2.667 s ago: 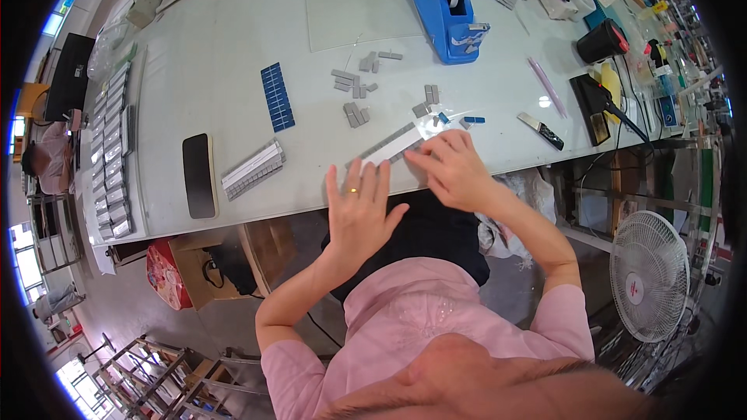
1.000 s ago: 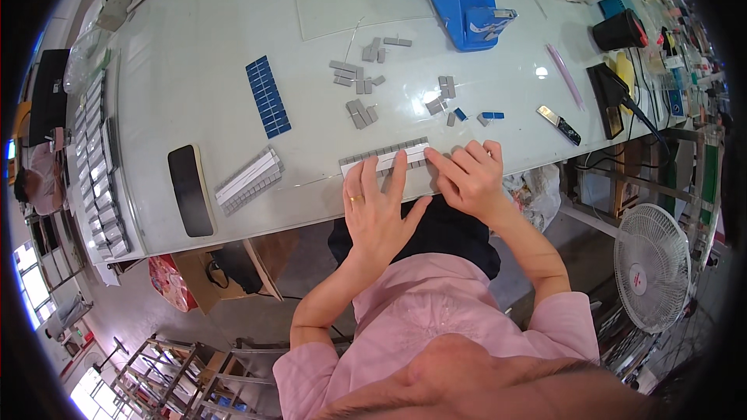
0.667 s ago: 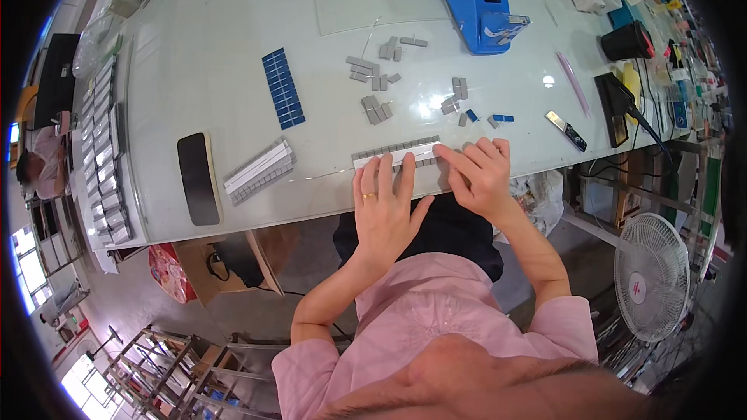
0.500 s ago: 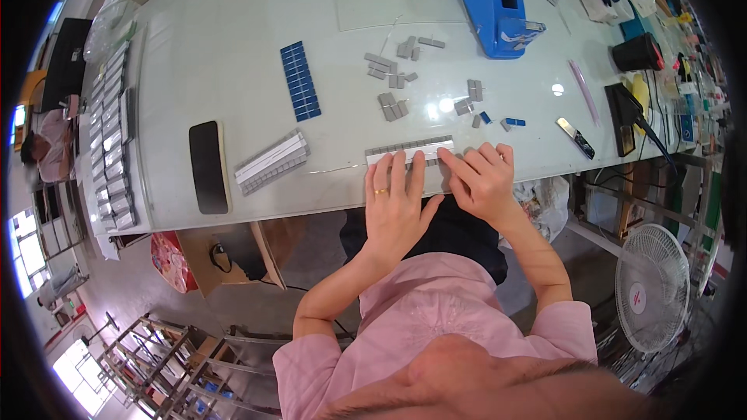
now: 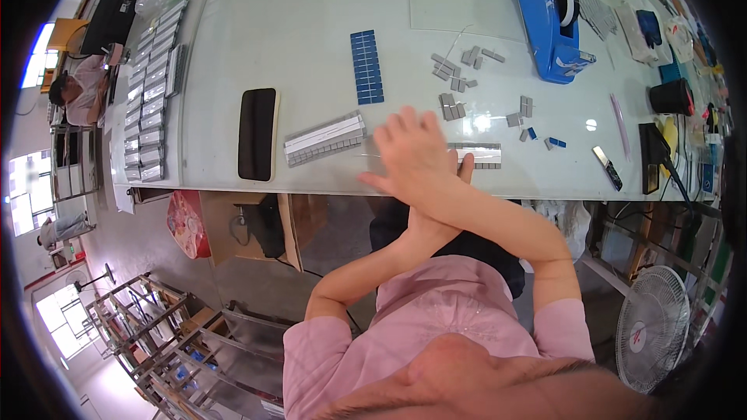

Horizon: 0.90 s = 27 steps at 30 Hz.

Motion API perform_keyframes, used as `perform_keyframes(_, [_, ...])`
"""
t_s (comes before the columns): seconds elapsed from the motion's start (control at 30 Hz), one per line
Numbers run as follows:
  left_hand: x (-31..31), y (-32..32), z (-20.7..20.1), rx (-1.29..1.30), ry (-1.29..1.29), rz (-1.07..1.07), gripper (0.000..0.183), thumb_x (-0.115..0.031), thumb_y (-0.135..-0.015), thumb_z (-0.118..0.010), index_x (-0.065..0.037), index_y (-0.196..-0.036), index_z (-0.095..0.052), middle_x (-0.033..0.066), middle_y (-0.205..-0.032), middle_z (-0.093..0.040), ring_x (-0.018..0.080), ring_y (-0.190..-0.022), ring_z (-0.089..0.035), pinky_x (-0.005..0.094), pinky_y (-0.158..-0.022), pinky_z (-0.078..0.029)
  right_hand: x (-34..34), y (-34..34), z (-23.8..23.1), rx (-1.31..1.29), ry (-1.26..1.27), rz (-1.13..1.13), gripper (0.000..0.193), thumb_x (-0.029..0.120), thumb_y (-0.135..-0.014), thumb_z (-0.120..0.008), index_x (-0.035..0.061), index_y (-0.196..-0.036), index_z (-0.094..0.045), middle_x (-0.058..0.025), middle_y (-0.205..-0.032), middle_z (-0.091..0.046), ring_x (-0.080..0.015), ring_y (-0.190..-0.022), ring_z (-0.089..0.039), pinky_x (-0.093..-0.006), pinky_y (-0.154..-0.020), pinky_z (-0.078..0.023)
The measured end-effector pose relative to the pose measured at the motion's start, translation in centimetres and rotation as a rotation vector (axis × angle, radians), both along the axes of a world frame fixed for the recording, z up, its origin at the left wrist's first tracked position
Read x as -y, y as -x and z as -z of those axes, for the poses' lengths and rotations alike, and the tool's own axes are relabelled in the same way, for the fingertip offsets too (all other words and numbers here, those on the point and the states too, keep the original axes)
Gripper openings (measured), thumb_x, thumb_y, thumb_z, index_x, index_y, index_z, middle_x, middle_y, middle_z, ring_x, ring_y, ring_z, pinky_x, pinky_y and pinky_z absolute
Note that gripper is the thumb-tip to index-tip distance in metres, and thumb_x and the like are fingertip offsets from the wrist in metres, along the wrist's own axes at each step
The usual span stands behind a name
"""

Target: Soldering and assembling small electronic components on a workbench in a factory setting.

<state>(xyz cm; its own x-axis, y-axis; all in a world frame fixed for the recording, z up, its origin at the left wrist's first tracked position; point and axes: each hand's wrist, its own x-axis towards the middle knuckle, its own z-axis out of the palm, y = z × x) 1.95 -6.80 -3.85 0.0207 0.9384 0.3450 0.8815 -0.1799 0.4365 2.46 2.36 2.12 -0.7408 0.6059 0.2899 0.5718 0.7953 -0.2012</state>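
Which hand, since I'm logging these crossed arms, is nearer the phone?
Right. The right hand is right of the phone, past the angled grey strip; the left hand, partly hidden under the right arm, is farther right, fingertips at another strip.

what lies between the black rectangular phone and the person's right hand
In the head view, a grey segmented, white-banded strip and a thin pale wire lie between phone and right hand.

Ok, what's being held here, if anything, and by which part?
Nothing visibly: the left hand touches the grey strip with fingertips. The right hand is spread, palm hidden, so I can't tell there.
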Motion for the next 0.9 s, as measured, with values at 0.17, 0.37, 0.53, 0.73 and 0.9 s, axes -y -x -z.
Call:
perform_keyframes(0.17, [-0.2, -0.2, 0.7, -0.104, -0.053, -0.007, 0.060, -0.032, -0.089, -0.060, -0.007, -0.143, -0.053, 0.0202, -0.137, -0.053, 0.0413, -0.126, -0.050, 0.0517, -0.107, -0.038, -0.1, 1.7, 1.4, 0.474, -0.281, -0.059, 0.031, 0.040, -0.085, -0.067, 0.0098, -0.079, -0.067, -0.0064, -0.081, -0.058, -0.0229, -0.090, -0.049, -0.0387, -0.082, -0.036])
perform_keyframes(0.37, [0.2, 0.0, 0.8, 0.101, 0.076, 0.053, 0.060, -0.034, -0.086, -0.066, -0.005, -0.138, -0.057, 0.0213, -0.137, -0.052, 0.0423, -0.129, -0.045, 0.0560, -0.108, -0.036, -1.3, -5.5, 0.1, -0.029, 0.005, 0.026, 0.018, 0.024, -0.088, -0.065, 0.0091, -0.078, -0.067, -0.0046, -0.081, -0.059, -0.0241, -0.086, -0.052, -0.0393, -0.081, -0.035])
perform_keyframes(0.53, [-0.4, 0.3, -0.3, -0.064, 0.042, 0.065, 0.064, -0.039, -0.079, -0.078, -0.002, -0.128, -0.059, 0.0172, -0.142, -0.042, 0.0360, -0.130, -0.037, 0.0549, -0.110, -0.032, -1.1, -10.9, 0.9, -0.300, 0.364, 0.246, 0.014, 0.023, -0.084, -0.072, 0.0117, -0.077, -0.066, 0.0003, -0.083, -0.058, -0.0210, -0.087, -0.053, -0.0390, -0.084, -0.031])
perform_keyframes(0.73, [-0.4, 0.3, -0.9, -0.139, 0.050, 0.070, 0.069, -0.038, -0.080, -0.078, -0.003, -0.135, -0.055, 0.0146, -0.134, -0.042, 0.0342, -0.127, -0.036, 0.0539, -0.111, -0.032, 0.0, -12.0, 2.9, -0.404, 0.302, 0.482, 0.016, 0.028, -0.077, -0.078, 0.0150, -0.074, -0.069, 0.0037, -0.092, -0.056, -0.0207, -0.094, -0.049, -0.0432, -0.084, -0.028])
perform_keyframes(0.9, [-0.3, 0.2, -0.8, -0.166, 0.055, 0.078, 0.072, -0.037, -0.081, -0.078, -0.004, -0.139, -0.052, 0.0147, -0.135, -0.041, 0.0346, -0.128, -0.034, 0.0535, -0.110, -0.033, 0.3, -12.2, 3.0, -0.387, 0.349, 0.577, 0.016, 0.027, -0.075, -0.079, 0.0148, -0.074, -0.070, 0.0015, -0.100, -0.055, -0.0240, -0.103, -0.045, -0.0459, -0.086, -0.027])
